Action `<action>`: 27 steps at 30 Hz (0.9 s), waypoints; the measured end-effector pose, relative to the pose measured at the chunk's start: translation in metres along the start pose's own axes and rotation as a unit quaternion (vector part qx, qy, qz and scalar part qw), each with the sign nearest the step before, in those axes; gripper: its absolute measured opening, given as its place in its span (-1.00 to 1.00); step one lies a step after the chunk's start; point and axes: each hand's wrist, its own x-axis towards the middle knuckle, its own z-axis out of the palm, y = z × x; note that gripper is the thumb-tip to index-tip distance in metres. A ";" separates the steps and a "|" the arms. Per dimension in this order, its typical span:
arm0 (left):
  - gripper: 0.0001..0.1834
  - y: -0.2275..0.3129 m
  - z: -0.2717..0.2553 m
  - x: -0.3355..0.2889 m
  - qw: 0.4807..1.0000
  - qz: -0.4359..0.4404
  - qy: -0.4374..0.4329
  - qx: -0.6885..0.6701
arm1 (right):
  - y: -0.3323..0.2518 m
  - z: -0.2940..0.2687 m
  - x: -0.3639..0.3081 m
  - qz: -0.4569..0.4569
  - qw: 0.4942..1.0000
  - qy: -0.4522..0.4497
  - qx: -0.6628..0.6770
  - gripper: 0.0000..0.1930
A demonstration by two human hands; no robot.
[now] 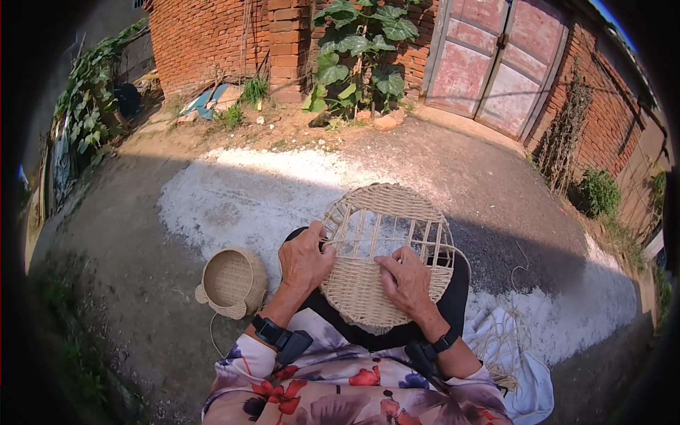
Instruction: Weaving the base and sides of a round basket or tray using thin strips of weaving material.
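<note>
A round, flat woven straw piece (386, 212) rests on my lap; its near half is tightly woven and its far half shows bare ribs inside a braided rim. My left hand (304, 260) grips its left edge, fingers pinching a straw strand at the weave line. My right hand (406, 280) lies on the woven part, fingers curled on the strand near the middle. A loose strand loops off the right side of the piece (464, 258).
A small finished straw basket (232, 282) stands on the ground to my left. A white cloth with loose straw fibres (506, 340) lies at my right. Ahead are a brick wall (212, 35), leafy vines (358, 49) and a faded red double door (499, 60).
</note>
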 end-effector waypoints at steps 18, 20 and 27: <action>-0.86 0.013 0.011 0.063 0.969 0.130 -0.139 -0.160 | -0.035 0.033 0.014 -0.085 0.996 -0.017 -0.026 -0.59; -0.87 0.009 0.016 0.069 0.957 0.086 -0.184 -0.206 | -0.040 0.033 0.017 -0.068 0.997 -0.027 -0.032 -0.62; -0.77 -0.002 0.015 0.056 0.971 0.138 -0.163 -0.102 | -0.046 0.023 0.039 -0.003 0.990 -0.134 -0.033 -0.77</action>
